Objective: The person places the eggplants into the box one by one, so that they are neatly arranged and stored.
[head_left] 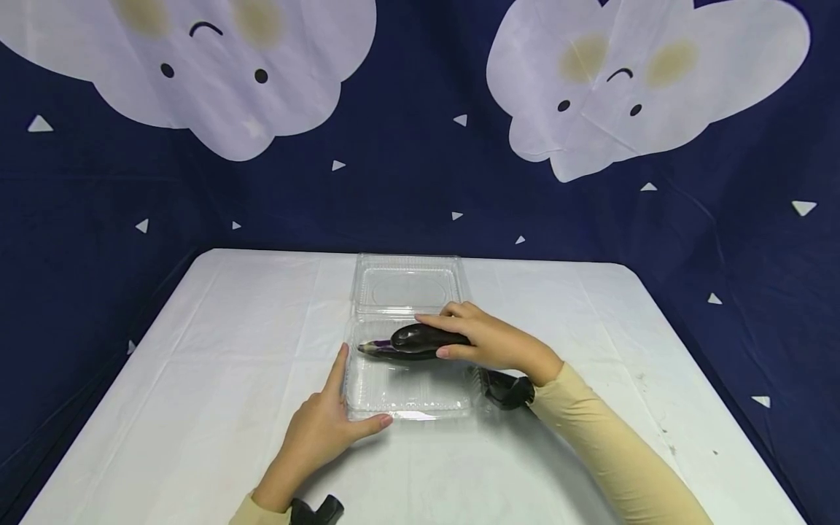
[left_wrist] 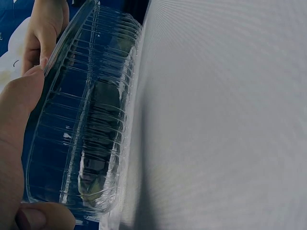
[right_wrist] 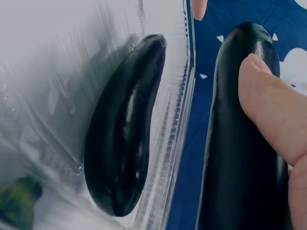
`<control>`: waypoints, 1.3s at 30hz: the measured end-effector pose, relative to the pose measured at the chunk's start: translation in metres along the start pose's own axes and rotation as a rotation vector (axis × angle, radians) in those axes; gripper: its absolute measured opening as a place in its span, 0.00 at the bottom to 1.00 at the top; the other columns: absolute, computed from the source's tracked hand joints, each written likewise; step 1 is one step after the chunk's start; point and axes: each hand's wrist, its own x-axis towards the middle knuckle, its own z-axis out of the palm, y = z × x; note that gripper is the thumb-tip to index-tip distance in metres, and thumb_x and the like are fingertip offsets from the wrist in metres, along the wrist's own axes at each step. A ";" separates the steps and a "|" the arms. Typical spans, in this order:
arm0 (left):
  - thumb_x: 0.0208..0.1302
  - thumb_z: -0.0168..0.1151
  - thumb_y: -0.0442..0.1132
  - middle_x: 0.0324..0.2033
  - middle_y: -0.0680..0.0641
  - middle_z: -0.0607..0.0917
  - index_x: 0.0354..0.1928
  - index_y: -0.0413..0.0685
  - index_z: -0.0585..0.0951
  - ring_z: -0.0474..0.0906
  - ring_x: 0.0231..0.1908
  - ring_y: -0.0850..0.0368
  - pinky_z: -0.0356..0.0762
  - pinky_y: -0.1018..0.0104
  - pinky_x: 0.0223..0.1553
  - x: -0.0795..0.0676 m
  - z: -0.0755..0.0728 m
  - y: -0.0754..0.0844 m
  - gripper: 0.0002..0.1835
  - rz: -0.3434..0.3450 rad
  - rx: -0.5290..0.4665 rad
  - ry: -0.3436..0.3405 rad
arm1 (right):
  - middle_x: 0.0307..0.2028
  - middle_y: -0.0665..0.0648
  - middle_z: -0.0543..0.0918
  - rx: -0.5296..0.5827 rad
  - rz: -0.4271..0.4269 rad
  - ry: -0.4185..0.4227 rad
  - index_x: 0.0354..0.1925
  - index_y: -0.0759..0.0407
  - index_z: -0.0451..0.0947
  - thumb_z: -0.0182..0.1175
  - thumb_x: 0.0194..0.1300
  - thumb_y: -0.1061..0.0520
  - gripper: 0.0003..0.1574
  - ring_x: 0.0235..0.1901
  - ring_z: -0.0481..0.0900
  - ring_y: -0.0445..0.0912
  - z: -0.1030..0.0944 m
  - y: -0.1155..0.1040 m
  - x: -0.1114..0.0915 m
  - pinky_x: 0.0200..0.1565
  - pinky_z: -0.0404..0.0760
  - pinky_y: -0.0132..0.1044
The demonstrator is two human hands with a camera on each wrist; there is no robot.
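Observation:
My right hand (head_left: 492, 341) grips a dark purple eggplant (head_left: 420, 337) by its sides, thumb along the near side and fingers over the far side. A second eggplant (right_wrist: 124, 129) lies in the clear plastic container (head_left: 407, 397), near the hinge, its pale stem end (head_left: 369, 348) toward the left. From the head view the held eggplant overlaps the lying one; in the right wrist view a gap shows between them. At the container's front left corner, my left hand (head_left: 321, 423) touches the rim with thumb and forefinger spread straight.
The container's lid (head_left: 410, 284) is folded back flat on the white-covered table (head_left: 216, 408). A green stem-like piece (right_wrist: 19, 203) shows at the lower left of the right wrist view. Behind the table hangs a dark blue cloth (head_left: 407, 197) with white clouds.

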 end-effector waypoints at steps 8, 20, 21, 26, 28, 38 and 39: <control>0.38 0.74 0.72 0.15 0.50 0.74 0.80 0.59 0.41 0.69 0.19 0.57 0.66 0.63 0.21 0.000 0.001 0.000 0.73 -0.004 -0.002 -0.004 | 0.48 0.48 0.76 -0.031 -0.049 0.008 0.74 0.43 0.64 0.59 0.70 0.42 0.37 0.45 0.68 0.42 0.006 -0.003 0.005 0.51 0.71 0.39; 0.39 0.75 0.72 0.15 0.51 0.76 0.80 0.59 0.41 0.70 0.19 0.57 0.67 0.63 0.21 0.000 0.000 0.000 0.72 0.000 -0.014 -0.002 | 0.50 0.48 0.77 -0.079 -0.077 -0.036 0.73 0.41 0.64 0.60 0.70 0.42 0.37 0.49 0.71 0.43 0.012 -0.006 0.012 0.54 0.73 0.41; 0.39 0.75 0.71 0.16 0.51 0.76 0.80 0.59 0.41 0.70 0.19 0.57 0.67 0.63 0.21 0.000 0.000 0.000 0.72 0.001 -0.014 -0.001 | 0.51 0.48 0.77 -0.082 -0.078 -0.042 0.73 0.41 0.64 0.60 0.70 0.42 0.37 0.49 0.71 0.43 0.013 -0.007 0.013 0.54 0.73 0.41; 0.39 0.75 0.72 0.15 0.51 0.75 0.80 0.58 0.41 0.69 0.18 0.57 0.67 0.64 0.21 0.000 0.000 0.000 0.73 0.003 -0.019 -0.003 | 0.50 0.48 0.77 -0.084 -0.081 -0.071 0.74 0.40 0.62 0.59 0.69 0.42 0.38 0.49 0.72 0.43 0.014 -0.008 0.016 0.53 0.73 0.41; 0.39 0.75 0.72 0.14 0.51 0.74 0.80 0.59 0.40 0.69 0.18 0.58 0.66 0.64 0.20 0.000 0.000 0.000 0.73 0.002 -0.021 -0.008 | 0.50 0.49 0.77 -0.088 -0.087 -0.078 0.74 0.40 0.62 0.59 0.70 0.42 0.38 0.48 0.72 0.44 0.014 -0.009 0.017 0.52 0.73 0.41; 0.38 0.74 0.72 0.13 0.53 0.70 0.80 0.60 0.40 0.66 0.15 0.60 0.64 0.65 0.18 0.000 0.000 -0.001 0.73 -0.001 -0.012 -0.012 | 0.49 0.48 0.76 -0.117 -0.112 -0.110 0.74 0.37 0.62 0.59 0.70 0.42 0.37 0.45 0.72 0.43 0.018 -0.012 0.022 0.50 0.74 0.40; 0.38 0.74 0.72 0.12 0.53 0.69 0.80 0.60 0.40 0.65 0.15 0.60 0.64 0.65 0.18 -0.001 0.001 -0.001 0.73 -0.002 -0.013 -0.013 | 0.48 0.48 0.76 -0.121 -0.111 -0.117 0.74 0.37 0.62 0.59 0.70 0.42 0.37 0.44 0.72 0.43 0.018 -0.012 0.023 0.50 0.74 0.40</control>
